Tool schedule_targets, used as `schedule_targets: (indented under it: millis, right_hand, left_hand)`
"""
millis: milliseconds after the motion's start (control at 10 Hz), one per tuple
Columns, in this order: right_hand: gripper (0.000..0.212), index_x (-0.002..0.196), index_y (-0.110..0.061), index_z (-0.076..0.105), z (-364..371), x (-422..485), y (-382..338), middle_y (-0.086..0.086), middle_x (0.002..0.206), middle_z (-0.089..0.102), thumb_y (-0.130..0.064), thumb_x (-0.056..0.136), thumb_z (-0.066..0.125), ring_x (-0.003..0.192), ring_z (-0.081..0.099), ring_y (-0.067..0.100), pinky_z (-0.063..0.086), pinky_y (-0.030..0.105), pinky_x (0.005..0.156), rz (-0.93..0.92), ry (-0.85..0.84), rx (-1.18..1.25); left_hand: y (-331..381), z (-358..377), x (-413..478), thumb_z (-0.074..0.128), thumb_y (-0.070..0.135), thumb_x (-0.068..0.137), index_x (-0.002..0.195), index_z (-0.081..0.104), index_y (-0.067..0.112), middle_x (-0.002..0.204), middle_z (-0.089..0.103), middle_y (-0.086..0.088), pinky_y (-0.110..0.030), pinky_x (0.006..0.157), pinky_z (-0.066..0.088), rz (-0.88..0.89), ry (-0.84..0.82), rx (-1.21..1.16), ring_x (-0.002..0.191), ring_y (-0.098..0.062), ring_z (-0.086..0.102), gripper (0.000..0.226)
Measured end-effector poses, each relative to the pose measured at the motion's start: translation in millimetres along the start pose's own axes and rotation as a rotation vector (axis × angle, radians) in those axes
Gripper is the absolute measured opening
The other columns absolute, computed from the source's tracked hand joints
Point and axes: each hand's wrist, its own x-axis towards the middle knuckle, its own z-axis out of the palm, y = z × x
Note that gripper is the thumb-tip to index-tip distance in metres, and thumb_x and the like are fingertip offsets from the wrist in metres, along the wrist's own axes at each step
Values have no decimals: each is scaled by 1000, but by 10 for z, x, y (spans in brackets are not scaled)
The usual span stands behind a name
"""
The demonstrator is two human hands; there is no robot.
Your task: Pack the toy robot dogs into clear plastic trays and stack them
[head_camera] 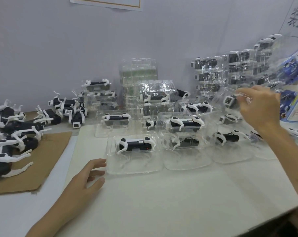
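I log: left hand [88, 175] loose, empty, just beside front tray [111, 168] on tabletop [162, 194]; front dog [136, 144] lies long axis left-right. Right hand [261, 108] raised, pinches second tray [219, 97]; held dog [229, 100] faces camera.

Single wide-angle view from your head, facing forward and down across the table [162, 202] to the wall [59, 48]. It's close: your left hand [86, 177] and right hand [263, 108] reach in from the bottom and right edges.

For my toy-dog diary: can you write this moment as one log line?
left hand open beside front tray | right hand holds packed tray raised | loose dogs on cardboard
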Motion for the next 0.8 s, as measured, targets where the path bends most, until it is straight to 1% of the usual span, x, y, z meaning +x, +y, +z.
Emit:
schedule_targets:
  millis: [100,200,300,400,500,600,700,800]
  right_hand:
    - [18,105,-11,75,-58,-232,-33,18,92,68,-9,90,67,84,57,34,42,51,91,21,17,-53]
    - [19,107,-13,76,57,-501,-51,9,83,63,-21,91,69,76,53,25,45,38,80,106,-220,-9]
    - [25,98,-23,74,216,-638,-38,-4,76,61,-40,97,56,83,60,25,39,40,88,127,-412,22]
    - [44,68,-27,60,234,-564,-53,-6,64,62,-40,102,37,76,58,23,21,38,88,133,-403,34]
    - [33,104,-26,71,184,-480,-81,0,85,72,-35,105,39,88,57,23,19,33,89,120,-505,-35]
    - [37,135,-28,58,165,-373,5,2,108,70,-41,102,47,109,59,25,31,37,96,91,-686,-102]
    - [68,146,-26,46,91,-285,120,2,121,64,-63,89,48,113,57,28,43,39,96,67,-877,-147]
    - [96,130,-31,55,130,-223,305,0,106,65,-92,57,40,102,59,29,46,44,95,81,-852,-54]
  left_hand:
    - [11,5,2,60,5,95,122,54,37,120,59,31,-26,94,44,5,2,-3,110,2,61,42]
    - [7,6,4,60,4,95,121,54,37,119,59,32,-25,93,43,-1,1,1,109,3,61,42]
    - [11,5,5,60,4,95,122,54,37,120,59,32,-26,94,44,0,6,4,110,2,61,43]
    - [12,11,9,60,4,95,122,54,36,119,59,33,-25,94,45,-1,7,1,110,2,61,42]
    - [38,7,9,60,6,95,120,53,41,117,61,31,-15,94,41,7,29,42,112,6,57,44]
    - [63,-46,-22,62,17,95,122,45,50,128,49,34,-16,101,33,70,64,298,120,10,47,46]
    - [1,-165,-47,50,41,100,144,39,38,150,35,20,-28,115,19,27,30,667,142,-4,30,46]
    - [-59,-191,-38,32,53,103,155,22,36,164,12,14,-31,121,5,-85,-72,767,151,-5,6,56]
